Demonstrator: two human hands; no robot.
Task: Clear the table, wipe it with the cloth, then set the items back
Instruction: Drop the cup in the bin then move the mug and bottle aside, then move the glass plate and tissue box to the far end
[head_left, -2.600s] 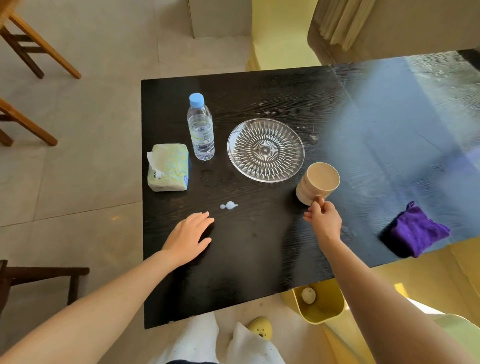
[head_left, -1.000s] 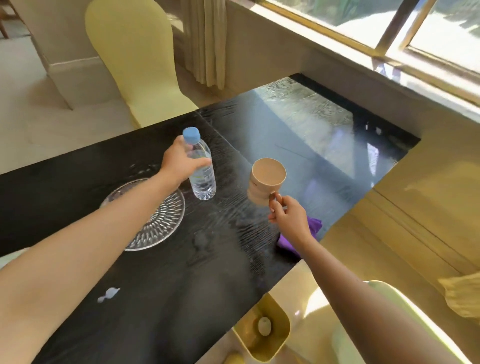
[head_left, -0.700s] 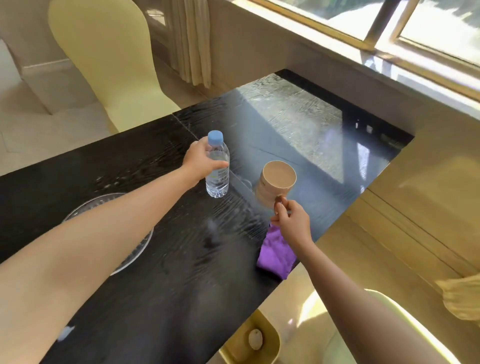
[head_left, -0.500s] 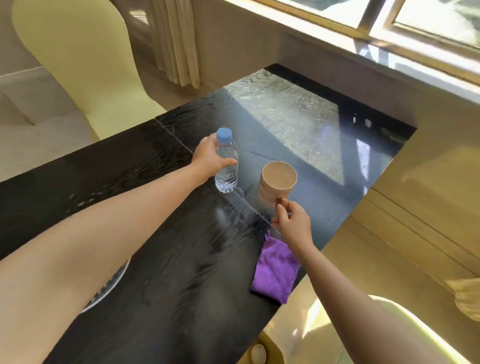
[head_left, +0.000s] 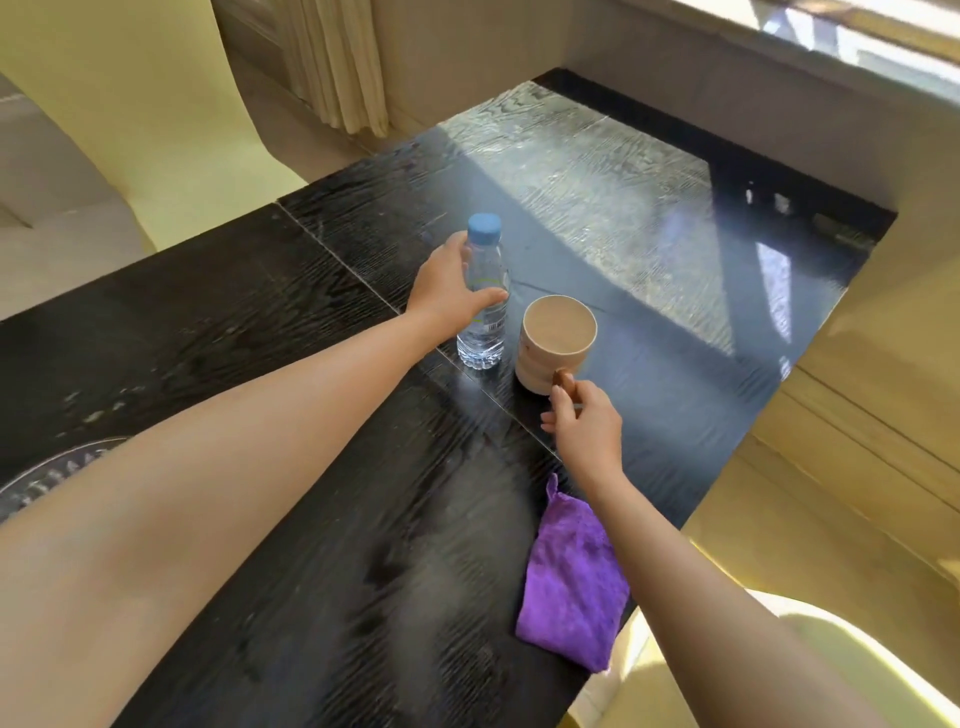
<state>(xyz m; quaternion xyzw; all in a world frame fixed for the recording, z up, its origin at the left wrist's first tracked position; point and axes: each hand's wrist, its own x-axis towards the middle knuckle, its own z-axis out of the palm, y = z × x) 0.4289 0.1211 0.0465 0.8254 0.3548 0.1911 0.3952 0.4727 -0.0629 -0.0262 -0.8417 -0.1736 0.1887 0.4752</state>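
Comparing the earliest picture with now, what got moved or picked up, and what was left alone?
The left hand, empty at first, took the water bottle and carried it to the window end of the table, setting it beside the mug. The right hand kept the mug's handle and moved it there too. The purple cloth and glass plate seem unmoved.

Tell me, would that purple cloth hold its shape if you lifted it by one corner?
Probably not. The purple cloth lies flat and rumpled on the table, with a fuzzy pile, so it would likely droop. It looks light for its size. Its nap should grip fingers, and pushed, it might bunch up rather than slide.
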